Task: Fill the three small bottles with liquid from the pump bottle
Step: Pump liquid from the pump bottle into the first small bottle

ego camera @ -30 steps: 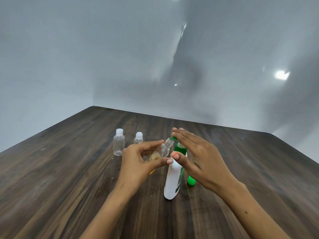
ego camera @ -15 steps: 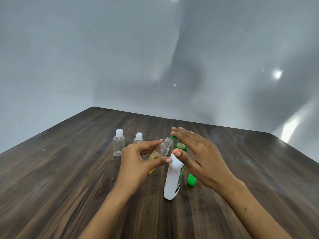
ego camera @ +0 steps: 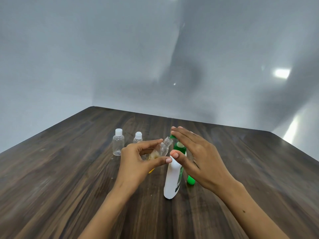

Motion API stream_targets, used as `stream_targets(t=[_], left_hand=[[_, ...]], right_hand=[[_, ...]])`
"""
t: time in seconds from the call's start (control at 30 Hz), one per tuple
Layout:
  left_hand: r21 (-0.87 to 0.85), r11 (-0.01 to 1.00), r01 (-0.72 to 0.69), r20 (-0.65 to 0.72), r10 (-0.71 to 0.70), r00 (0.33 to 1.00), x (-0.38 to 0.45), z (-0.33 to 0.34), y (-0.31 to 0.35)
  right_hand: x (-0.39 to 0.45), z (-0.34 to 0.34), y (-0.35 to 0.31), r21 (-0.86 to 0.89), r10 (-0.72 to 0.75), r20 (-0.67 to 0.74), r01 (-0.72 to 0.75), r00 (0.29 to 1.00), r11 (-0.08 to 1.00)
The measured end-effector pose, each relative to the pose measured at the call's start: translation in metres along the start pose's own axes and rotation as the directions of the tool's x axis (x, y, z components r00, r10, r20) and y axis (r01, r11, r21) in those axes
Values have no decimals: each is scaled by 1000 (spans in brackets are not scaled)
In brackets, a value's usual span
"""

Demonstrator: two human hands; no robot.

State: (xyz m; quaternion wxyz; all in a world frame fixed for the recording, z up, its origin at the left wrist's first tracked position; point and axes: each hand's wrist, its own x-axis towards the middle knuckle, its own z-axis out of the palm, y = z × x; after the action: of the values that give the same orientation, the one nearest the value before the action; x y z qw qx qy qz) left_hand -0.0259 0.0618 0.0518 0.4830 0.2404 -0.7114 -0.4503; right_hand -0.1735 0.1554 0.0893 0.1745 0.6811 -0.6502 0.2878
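The left hand (ego camera: 138,163) pinches the open small bottle (ego camera: 159,150), tilted, neck at the green nozzle (ego camera: 171,136) of the pump bottle (ego camera: 172,178); light, thin, crushable (best held mid-body). The right hand (ego camera: 198,156) lies flat on the pump, fingers straight. Two capped bottles (ego camera: 118,144) stand at ten o'clock. Little differs from half a second ago.

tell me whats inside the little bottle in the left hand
The tilted small bottle gripped by the left hand holds some yellowish liquid pooled at its lower end. Its neck is uncapped. The fingers cover part of the base, so the exact level cannot be seen.
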Motion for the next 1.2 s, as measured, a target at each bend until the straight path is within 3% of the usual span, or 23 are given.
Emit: stream_targets(t=[1.2], left_hand=[[-22, 1000, 11, 4, -11, 1000, -2, 1, 3]], right_hand=[[0, -2, -1, 7, -3, -4, 3, 1000, 1000]])
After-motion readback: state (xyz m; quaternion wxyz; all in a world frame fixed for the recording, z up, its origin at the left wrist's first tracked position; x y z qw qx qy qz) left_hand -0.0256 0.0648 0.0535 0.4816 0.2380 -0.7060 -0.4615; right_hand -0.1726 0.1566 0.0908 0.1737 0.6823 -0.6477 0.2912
